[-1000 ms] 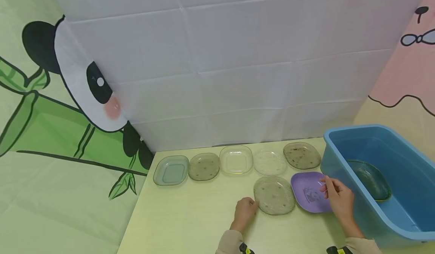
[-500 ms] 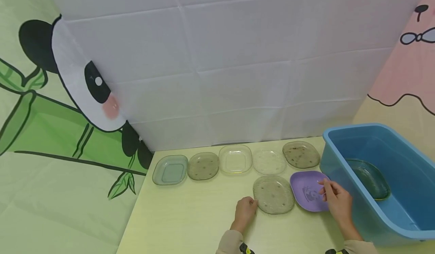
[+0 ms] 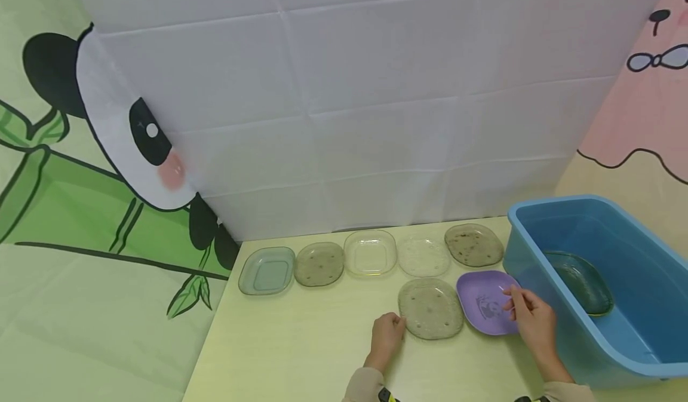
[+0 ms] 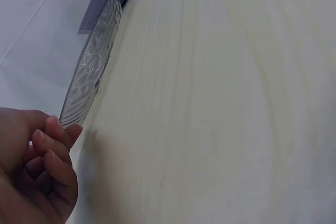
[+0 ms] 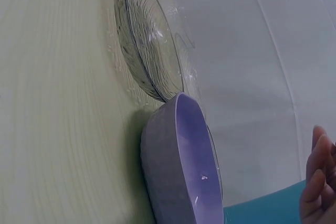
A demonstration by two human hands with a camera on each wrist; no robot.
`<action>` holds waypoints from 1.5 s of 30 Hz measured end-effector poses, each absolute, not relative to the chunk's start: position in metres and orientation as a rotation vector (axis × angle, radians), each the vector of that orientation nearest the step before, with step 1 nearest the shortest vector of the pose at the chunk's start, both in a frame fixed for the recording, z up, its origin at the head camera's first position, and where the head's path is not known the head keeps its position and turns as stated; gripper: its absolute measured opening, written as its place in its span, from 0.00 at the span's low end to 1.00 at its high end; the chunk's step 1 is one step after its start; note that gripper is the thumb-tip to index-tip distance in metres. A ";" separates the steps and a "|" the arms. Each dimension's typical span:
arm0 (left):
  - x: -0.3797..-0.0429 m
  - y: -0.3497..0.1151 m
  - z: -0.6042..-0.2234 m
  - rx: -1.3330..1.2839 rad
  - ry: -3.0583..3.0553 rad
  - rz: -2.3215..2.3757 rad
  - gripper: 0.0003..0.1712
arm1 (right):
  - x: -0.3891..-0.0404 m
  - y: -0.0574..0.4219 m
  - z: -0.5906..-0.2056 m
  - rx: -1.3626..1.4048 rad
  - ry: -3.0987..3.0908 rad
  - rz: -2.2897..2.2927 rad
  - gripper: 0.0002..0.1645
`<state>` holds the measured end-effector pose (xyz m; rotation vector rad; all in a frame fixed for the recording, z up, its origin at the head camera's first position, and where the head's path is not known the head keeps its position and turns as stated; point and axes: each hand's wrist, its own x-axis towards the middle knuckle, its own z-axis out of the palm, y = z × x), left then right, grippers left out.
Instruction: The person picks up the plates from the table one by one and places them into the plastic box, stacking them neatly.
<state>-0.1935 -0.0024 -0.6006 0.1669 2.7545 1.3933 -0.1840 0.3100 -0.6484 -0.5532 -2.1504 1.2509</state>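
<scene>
My left hand (image 3: 387, 337) pinches the left rim of a clear, smoky glass plate (image 3: 432, 308) with small dimples; the left wrist view has thumb and fingertips at the edge of this glass plate (image 4: 94, 61). To the plate's right, close beside it, lies a purple plate (image 3: 484, 302) with a drawing on its bottom. Over that plate's right side hovers my right hand (image 3: 533, 321), fingers loosely bent and holding nothing. In the right wrist view the right hand (image 5: 321, 177) appears at the right edge, apart from the purple plate (image 5: 163, 166).
Along the table's back stands a row of several glass plates, from a bluish square one (image 3: 267, 270) to a brown-speckled one (image 3: 474, 245). A blue tub (image 3: 553, 300) stands at the right, holding a dark green dish (image 3: 580, 282). A white cloth (image 3: 376, 121) hangs behind.
Only the head view shifts slightly. Both hands and the plates keep their places, with the left hand still at the glass plate's rim.
</scene>
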 end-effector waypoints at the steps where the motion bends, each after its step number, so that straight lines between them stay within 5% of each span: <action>1: -0.194 -0.002 -0.601 0.166 2.756 1.395 0.14 | -0.184 0.310 -0.648 -0.557 -2.154 1.249 0.16; 30: -0.191 -0.011 -0.605 0.136 2.789 1.437 0.13 | -0.181 0.308 -0.646 -0.576 -2.165 1.283 0.17; 45: -0.194 -0.031 -0.563 0.129 2.795 1.519 0.12 | -0.185 0.306 -0.649 -0.555 -2.184 1.264 0.16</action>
